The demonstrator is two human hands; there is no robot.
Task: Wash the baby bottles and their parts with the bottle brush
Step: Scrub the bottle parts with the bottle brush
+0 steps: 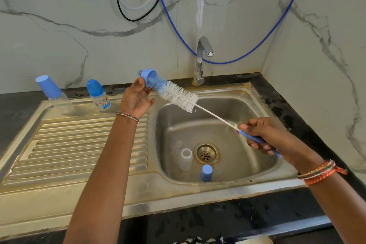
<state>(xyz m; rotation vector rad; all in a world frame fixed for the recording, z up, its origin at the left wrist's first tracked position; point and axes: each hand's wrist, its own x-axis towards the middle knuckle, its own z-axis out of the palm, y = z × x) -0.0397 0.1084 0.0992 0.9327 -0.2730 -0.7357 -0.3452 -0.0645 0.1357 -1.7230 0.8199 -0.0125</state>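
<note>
From the head view, the left hand point(136, 97) held a small blue plastic cap point(147, 76), fingers curled round it, above the steel sink point(247, 93). The right hand point(265, 134) gripped the blue handle of the white-bristled bottle brush point(178, 95), its tip inside the cap. Two blue-capped baby bottles point(99, 95) stood far left on the drainboard point(79, 140); a clear bottle body point(186, 159) and a blue cup-shaped part point(206, 173) lay in the basin near the drain.

A: How many bottles are there?
B: Three: two capped bottles point(53, 93) point(99, 95) upright at ten o'clock, and one open clear bottle point(185, 159) in the sink basin point(247, 164) at six o'clock.

A: And loose blue parts?
B: Two: a blue cap point(206, 172) in the basin, and a blue collar ring point(147, 75) at twelve o'clock.

A: Brushes?
B: One bottle brush point(178, 96).

A: Hands?
B: Two.
</note>
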